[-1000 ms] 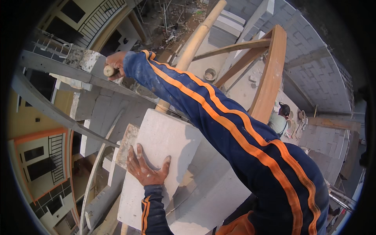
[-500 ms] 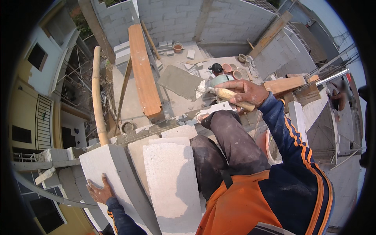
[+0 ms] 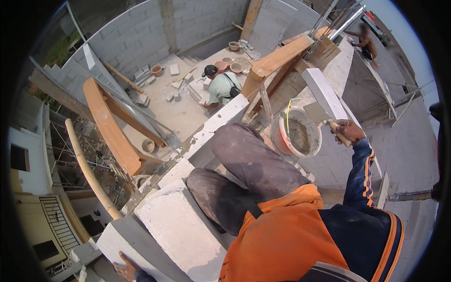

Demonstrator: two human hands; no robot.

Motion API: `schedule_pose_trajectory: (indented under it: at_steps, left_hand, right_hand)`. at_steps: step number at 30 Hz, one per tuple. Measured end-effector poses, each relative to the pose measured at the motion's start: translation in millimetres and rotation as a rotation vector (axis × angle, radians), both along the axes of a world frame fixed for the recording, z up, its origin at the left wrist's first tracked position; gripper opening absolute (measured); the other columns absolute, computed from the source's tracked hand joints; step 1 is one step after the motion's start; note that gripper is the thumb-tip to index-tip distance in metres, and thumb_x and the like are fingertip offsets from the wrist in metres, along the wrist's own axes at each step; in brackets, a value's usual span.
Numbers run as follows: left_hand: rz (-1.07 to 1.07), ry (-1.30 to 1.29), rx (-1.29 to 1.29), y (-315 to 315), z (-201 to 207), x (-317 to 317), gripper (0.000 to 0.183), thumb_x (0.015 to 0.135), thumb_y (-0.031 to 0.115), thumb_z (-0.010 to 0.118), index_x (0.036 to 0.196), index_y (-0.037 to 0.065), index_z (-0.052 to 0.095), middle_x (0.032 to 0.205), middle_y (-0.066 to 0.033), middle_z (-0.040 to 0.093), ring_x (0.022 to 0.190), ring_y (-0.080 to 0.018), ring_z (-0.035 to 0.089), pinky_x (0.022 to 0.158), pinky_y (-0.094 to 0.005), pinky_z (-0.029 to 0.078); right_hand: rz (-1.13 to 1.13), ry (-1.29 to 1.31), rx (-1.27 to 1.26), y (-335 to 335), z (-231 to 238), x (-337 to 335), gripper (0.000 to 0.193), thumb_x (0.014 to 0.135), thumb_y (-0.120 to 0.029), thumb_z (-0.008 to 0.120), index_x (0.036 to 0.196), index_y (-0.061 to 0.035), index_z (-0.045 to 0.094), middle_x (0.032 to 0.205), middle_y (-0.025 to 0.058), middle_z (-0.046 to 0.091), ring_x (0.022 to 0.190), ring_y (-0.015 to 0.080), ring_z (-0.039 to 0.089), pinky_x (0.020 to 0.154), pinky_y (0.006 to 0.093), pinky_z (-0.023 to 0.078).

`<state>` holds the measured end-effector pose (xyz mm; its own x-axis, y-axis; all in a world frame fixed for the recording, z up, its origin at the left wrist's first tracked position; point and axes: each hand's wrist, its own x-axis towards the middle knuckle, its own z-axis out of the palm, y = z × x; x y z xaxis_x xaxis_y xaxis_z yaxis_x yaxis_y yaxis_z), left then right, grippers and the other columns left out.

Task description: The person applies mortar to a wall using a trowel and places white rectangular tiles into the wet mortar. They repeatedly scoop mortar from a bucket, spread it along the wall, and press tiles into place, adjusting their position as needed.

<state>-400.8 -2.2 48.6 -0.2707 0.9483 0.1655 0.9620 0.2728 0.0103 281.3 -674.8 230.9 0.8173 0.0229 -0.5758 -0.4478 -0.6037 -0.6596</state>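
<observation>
A trowel is in my right hand, its fingers wrapped round the wooden handle. Its grey blade reaches over the right rim of an orange bucket, which holds wet grey mortar. My left hand lies with outstretched fingers against a pale lightweight block at the lower left. Between that block and my bent legs lies another white block.
Below, a person in a light green shirt crouches among loose blocks and mortar tubs. Another person is at the far right. Wooden beams and a bamboo pole stand left; a timber frame stands beyond the bucket.
My right hand has carried the trowel from above my knees rightward to the bucket. My view has swung right. My left hand stays against the block.
</observation>
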Motion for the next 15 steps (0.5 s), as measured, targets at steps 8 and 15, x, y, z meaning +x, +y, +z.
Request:
schedule_pose_trajectory:
  at_steps: [8, 15]
  left_hand:
    - [0.002, 0.022, 0.036, 4.2, -13.5, -10.0, 0.096, 0.078, 0.084, 0.052, 0.144, 0.014, 0.052, 0.146, -0.0151, 0.051, 0.134, -0.0351, 0.047, 0.111, -0.0505, 0.037]
    - [-0.029, 0.121, 0.012, 9.3, -25.0, -16.9, 0.094, 0.085, 0.082, 0.043, 0.149, 0.014, 0.045, 0.150, -0.0245, 0.044, 0.139, -0.0387, 0.041, 0.115, -0.0487, 0.031]
  right_hand:
    - [0.603, -0.073, -0.916, -19.0, -169.1, 12.8, 0.048, 0.089, -0.035, 0.069, 0.118, 0.0040, 0.066, 0.081, 0.0117, 0.071, 0.074, 0.0191, 0.070, 0.068, 0.0346, 0.056]
    - [0.178, -0.159, 0.164, 80.8, -129.2, 41.3, 0.047, 0.101, -0.036, 0.053, 0.130, -0.0008, 0.061, 0.113, 0.0133, 0.070, 0.094, 0.0225, 0.069, 0.083, 0.0364, 0.054]
